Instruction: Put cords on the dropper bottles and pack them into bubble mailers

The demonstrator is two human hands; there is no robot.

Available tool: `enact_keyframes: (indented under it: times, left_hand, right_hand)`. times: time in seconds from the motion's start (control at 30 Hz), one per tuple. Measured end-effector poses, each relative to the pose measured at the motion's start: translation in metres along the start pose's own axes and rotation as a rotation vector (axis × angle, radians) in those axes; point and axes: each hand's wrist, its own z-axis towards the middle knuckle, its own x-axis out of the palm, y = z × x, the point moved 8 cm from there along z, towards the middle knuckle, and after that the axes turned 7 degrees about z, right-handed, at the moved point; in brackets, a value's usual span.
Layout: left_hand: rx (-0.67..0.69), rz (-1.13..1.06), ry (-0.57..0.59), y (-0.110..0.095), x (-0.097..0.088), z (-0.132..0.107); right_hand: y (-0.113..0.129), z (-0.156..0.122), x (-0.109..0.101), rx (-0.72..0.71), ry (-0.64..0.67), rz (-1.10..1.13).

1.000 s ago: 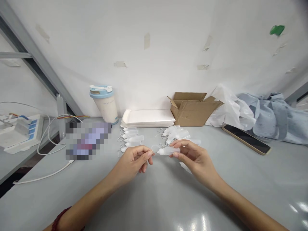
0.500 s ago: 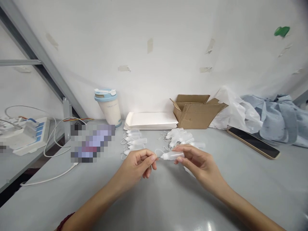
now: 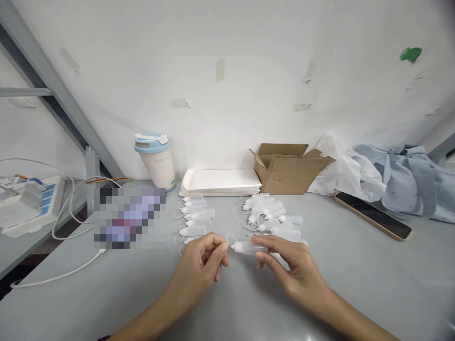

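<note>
Head view: bottle point(image 3: 245, 247) held sideways over the desk point(image 3: 227, 308).
Left hand point(image 3: 204, 260) pinched closed at the bottle's tip, thin loop point(image 3: 230, 235) arching there; right hand point(image 3: 293, 260) partly closed, thumb and fingers gripping the base end. Farther back lie a left row point(image 3: 200, 222) and right pile point(image 3: 266, 208) of similar bottles.

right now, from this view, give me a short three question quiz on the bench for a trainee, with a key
1. Which hand grips the held bottle by its body?
2. True or false: the cardboard box is closed.
3. Fill the gap: the cup has a lid that is mostly ____ in color.

Key:
1. The right hand; the left hand is at the tip.
2. False; it stands open.
3. Blue.
</note>
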Motion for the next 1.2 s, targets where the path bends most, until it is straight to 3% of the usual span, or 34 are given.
enact_keyframes:
  times: [0.17,0.37,0.63,0.73,0.83,0.9,1.07,1.2]
  left_hand:
    - [0.009,-0.015,-0.013,0.001,-0.003,0.004]
    - [0.021,-0.09,0.165,0.003,-0.002,0.006]
    - [0.009,0.105,0.137,0.001,-0.001,0.007]
    - [-0.026,0.125,0.154,-0.002,-0.021,0.007]
    - [-0.005,0.098,-0.025,-0.007,-0.066,0.009]
    - [-0.015,0.119,-0.09,-0.005,-0.086,0.01]
    - [-0.076,0.377,-0.067,0.008,-0.09,0.016]
    - [-0.102,0.607,-0.141,0.011,-0.088,0.02]
  right_hand:
    - [-0.002,-0.001,0.001,-0.015,-0.003,-0.019]
    - [0.001,0.004,-0.004,-0.058,-0.036,-0.087]
    - [0.001,0.006,-0.004,-0.145,0.0,-0.158]
    - [-0.01,0.014,-0.02,-0.1,-0.004,-0.241]
    - [-0.024,0.022,-0.04,-0.031,-0.045,-0.343]
    - [-0.03,0.024,-0.041,-0.033,-0.007,-0.423]
    - [-0.046,0.026,-0.016,-0.015,0.237,-0.596]
    - [-0.051,0.031,-0.01,0.011,0.267,-0.633]
